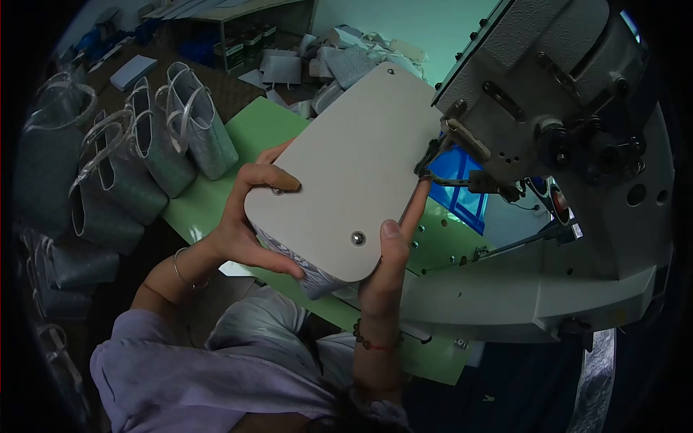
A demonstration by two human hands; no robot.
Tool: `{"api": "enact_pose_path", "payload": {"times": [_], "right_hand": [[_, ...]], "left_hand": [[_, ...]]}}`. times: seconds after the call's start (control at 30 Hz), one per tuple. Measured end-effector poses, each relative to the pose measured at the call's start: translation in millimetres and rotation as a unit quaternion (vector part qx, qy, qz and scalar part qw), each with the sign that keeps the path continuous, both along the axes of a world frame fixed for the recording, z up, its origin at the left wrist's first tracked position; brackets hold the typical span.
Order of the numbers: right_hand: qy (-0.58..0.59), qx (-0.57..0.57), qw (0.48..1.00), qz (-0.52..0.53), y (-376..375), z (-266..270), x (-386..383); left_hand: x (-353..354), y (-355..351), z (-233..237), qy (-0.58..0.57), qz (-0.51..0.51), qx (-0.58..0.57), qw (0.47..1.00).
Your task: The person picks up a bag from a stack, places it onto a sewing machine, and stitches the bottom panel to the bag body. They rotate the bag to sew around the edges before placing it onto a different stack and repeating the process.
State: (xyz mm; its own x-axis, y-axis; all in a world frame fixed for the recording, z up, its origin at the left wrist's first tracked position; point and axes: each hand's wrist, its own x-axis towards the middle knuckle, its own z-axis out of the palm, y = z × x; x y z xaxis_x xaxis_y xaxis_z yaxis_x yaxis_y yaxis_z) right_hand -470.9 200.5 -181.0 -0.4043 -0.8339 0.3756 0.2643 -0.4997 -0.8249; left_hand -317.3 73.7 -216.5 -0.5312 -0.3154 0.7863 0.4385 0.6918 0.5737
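A handbag point(339, 159) is turned so that its flat, pale, round-cornered base faces me, with metal feet near the corners. Its quilted silvery side shows along the lower edge. My left hand point(249, 209) grips the left end, one finger over the base by a corner foot and the thumb beneath the edge. Around the lower right corner closes my right hand point(393, 249), thumb on the base near a foot point(357, 238) and a finger stretched along the right edge. That edge lies right at the presser foot point(426, 169) of a sewing machine point(534, 94).
Several finished-looking silvery handbags point(202, 130) stand in rows at the left. A green work surface point(260, 119) lies under the machine. Silvery pieces point(346, 68) are heaped at the back, beside a shelf point(267, 14). Blue plastic point(458, 191) sits behind the presser foot.
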Motion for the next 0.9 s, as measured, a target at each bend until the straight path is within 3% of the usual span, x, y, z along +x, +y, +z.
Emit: {"api": "enact_pose_path", "payload": {"times": [0.03, 0.13, 0.57, 0.9], "right_hand": [[0.073, 0.06, 0.995, -0.034, -0.2, 1.7, -0.6], [0.096, 0.062, 0.992, -0.055, 0.5, -0.7, -1.6], [0.089, 0.067, 0.993, -0.036, -5.7, 8.4, -7.5], [0.089, 0.032, 0.991, -0.092, -25.5, 1.6, -11.2]], "left_hand": [[-1.6, -1.2, -0.1, 0.001, -0.001, 0.0, 1.0], [-5.0, -6.2, 1.0, -0.002, -0.003, 0.006, 1.0], [-27.0, -23.7, 3.4, -0.003, -0.015, 0.026, 1.0], [-42.9, -41.7, 1.3, 0.014, -0.029, 0.037, 0.999]]}}
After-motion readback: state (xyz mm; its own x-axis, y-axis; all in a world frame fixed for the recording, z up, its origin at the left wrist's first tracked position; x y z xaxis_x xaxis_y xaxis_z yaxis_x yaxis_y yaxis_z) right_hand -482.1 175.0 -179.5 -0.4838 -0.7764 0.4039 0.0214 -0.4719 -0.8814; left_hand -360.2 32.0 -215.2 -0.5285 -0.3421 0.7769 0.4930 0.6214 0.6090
